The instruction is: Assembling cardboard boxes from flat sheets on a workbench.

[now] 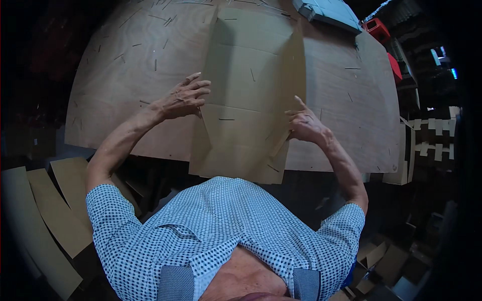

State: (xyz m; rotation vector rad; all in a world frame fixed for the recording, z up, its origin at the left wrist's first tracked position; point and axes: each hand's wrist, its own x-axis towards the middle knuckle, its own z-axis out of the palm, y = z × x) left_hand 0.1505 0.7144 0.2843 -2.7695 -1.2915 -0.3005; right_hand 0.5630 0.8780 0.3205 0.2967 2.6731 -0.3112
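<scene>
A brown cardboard box blank [246, 80] lies lengthwise before me, its near end overhanging the table's front edge. Its long side walls are folded up, and creases cross its bottom. At the near left corner, my left hand [186, 98] pinches the upright edge with thumb and lower fingers, the other fingers stretched loosely. Across from it, my right hand [305, 125] grips the right wall's near corner, index finger pointing away along the wall. Small flaps at both near corners tilt inward. Some fingertips are hidden behind the cardboard.
Thin dark slivers are scattered over the plywood table [135, 65]. A stack of pale flat sheets [329, 15] sits at the far right, near a red plastic object [376, 30]. Cardboard sheets [55, 205] lean at my left; more cardboard pieces [384, 261] lie low on the right.
</scene>
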